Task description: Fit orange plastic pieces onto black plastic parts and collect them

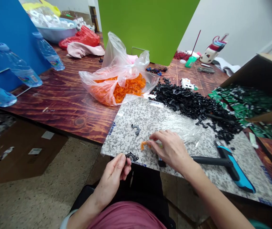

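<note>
Three plastic water bottles [17,65] lie tilted at the upper left of the frame, on a dark-stained wooden table [61,116] and against a blue panel [9,31]. Behind them, one pale blue basin [57,33] holds white items, beside one red plastic bag [82,37] and one pink cloth [85,50]. Flattened cardboard [23,152] lies on the speckled floor at the lower left.

At top centre, one clear plastic bag [116,86] packed with orange pieces sits before a green panel [147,28]. Below it, at the bottom centre of the frame, a person's left hand [112,179] is closed, with thumb and fingers pinching one small black plastic clip [131,156] at the near edge of a granite-patterned slab [121,140]. One matching clip [136,128] lies alone on the slab, farther from the hand.

Just right of centre, the right hand [171,149] curls downward, its fingertips closed on one small orange plastic piece [144,145]. Beyond it, a heap of black plastic parts [185,101] spreads across the slab and table, too many to count. One blue-and-black mallet [231,165] lies on the slab at the lower right. At the right edge, a cardboard box [257,76] sits above a spill of green circuit boards [243,103], also too many to count.
</note>
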A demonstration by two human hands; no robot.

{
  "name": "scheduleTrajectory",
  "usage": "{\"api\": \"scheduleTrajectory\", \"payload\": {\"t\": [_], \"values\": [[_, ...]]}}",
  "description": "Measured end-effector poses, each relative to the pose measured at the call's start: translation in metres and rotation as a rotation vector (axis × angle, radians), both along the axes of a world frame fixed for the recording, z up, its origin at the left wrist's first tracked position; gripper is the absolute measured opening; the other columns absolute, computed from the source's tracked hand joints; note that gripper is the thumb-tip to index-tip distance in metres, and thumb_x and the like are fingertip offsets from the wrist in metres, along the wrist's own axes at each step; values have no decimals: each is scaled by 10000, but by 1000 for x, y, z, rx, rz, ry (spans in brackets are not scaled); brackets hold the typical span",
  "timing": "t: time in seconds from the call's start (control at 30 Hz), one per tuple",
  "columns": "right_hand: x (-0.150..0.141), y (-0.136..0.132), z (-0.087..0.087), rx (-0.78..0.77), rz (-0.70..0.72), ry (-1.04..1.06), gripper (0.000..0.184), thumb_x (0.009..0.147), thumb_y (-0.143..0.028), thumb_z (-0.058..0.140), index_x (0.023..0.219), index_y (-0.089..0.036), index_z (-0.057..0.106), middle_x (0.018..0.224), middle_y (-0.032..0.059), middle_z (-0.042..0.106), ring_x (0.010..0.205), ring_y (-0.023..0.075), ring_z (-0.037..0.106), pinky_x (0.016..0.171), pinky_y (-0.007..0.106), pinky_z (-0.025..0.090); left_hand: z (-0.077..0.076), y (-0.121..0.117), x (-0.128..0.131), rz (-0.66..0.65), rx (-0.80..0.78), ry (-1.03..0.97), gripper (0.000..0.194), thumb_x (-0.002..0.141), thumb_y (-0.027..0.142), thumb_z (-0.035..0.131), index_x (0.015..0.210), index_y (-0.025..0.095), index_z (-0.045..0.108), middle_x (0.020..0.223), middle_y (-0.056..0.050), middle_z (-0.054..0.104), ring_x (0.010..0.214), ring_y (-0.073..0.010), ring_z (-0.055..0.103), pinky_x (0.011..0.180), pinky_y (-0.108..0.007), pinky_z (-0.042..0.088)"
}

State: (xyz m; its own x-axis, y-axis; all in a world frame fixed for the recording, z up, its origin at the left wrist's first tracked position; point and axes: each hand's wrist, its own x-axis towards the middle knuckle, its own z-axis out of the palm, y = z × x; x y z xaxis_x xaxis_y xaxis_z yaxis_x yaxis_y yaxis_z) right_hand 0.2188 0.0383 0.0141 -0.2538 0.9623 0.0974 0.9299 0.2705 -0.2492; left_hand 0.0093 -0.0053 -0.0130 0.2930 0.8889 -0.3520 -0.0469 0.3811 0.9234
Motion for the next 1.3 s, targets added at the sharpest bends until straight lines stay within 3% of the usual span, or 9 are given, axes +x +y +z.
{"api": "scheduleTrajectory", "payload": {"t": [0.13, 0.33, 0.53, 0.63, 0.8, 0.97, 1.3], "values": [[-5, 1, -3, -55, 3, -107, 141, 854, -333, 614, 797, -204, 623, 763, 42, 657, 762, 226, 546, 677, 324, 307, 2, 1, 0, 7, -59, -90, 377, 893, 510, 479, 864, 151, 590, 667, 19, 501, 587, -106, 427, 543, -217, 354], [-4, 3, -8, -99, -25, -1, 110, 871, -266, 585, 793, -196, 616, 761, 35, 658, 765, 216, 553, 686, 318, 327, 0, 1, 0, 6, -74, -124, 333, 907, 449, 494, 918, 134, 602, 678, 18, 527, 577, -90, 436, 538, -211, 349], [-2, -10, 3, -40, -81, 517, 110, 891, -279, 553, 903, -185, 608, 836, 42, 670, 735, 165, 594, 691, 279, 434, 2, 3, 2, -13, -24, -93, 334, 917, 431, 473, 944, 126, 606, 691, 4, 555, 572, -99, 464, 528, -222, 351], [-12, -25, 11, -46, -57, 664, 121, 890, -287, 559, 929, -190, 620, 846, 42, 680, 737, 156, 604, 696, 270, 460, 2, 3, 4, -33, 5, -74, 320, 928, 413, 454, 946, 129, 601, 708, -8, 576, 585, -110, 490, 528, -228, 361], [-28, -42, 8, 3, 11, 664, 66, 889, -205, 554, 900, -199, 619, 846, 47, 669, 802, 178, 594, 733, 306, 462, 2, 1, 6, -75, 83, -43, 291, 960, 347, 403, 820, 145, 559, 734, -14, 603, 613, -112, 507, 550, -231, 389], [-35, -47, -1, 83, 25, 693, 75, 868, -164, 575, 916, -205, 615, 925, 63, 677, 891, 193, 612, 790, 327, 479, 6, -2, 7, -150, 151, 5, 286, 983, 302, 349, 866, 152, 564, 776, -14, 602, 642, -115, 491, 600, -241, 403], [-35, -52, -2, 10, -27, 800, 85, 855, -148, 586, 885, -202, 645, 893, 58, 709, 812, 167, 669, 735, 267, 526, 3, -5, 6, -228, 226, 72, 297, 995, 299, 304, 894, 169, 551, 784, -8, 575, 683, -128, 503, 654, -254, 403]]}}
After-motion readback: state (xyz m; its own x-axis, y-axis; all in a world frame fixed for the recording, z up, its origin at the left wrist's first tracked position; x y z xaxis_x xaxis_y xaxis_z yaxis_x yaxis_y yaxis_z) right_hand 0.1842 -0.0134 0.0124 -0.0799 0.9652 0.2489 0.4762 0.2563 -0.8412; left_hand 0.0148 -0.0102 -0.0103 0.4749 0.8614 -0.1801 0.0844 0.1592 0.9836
